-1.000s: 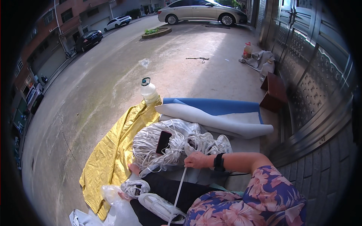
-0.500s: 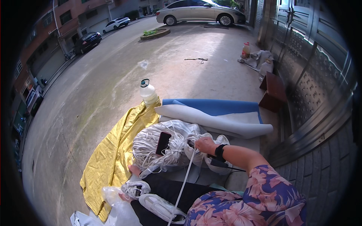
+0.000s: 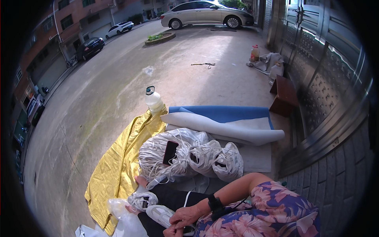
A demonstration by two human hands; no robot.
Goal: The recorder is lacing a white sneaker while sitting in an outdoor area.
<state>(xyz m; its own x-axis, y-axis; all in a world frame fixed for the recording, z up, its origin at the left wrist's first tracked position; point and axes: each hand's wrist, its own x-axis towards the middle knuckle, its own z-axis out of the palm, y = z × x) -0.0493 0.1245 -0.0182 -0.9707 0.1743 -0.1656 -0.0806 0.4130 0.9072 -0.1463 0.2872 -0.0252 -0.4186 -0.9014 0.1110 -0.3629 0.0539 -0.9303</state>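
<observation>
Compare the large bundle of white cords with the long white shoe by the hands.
The large bundle of white cords looks bigger than the long white shoe. The bundle is many strands; the shoe is one shaped piece. A black rectangular phone lies on the bundle; the hands partly hide the shoe. Both are white.

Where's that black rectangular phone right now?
In the head view, the black rectangular phone lies just left of centre, on the bundle of white laces.

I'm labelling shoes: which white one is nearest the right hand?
The lowest white shoe, partly hidden by the right hand; the other white shoes lie higher, farther off.
</observation>
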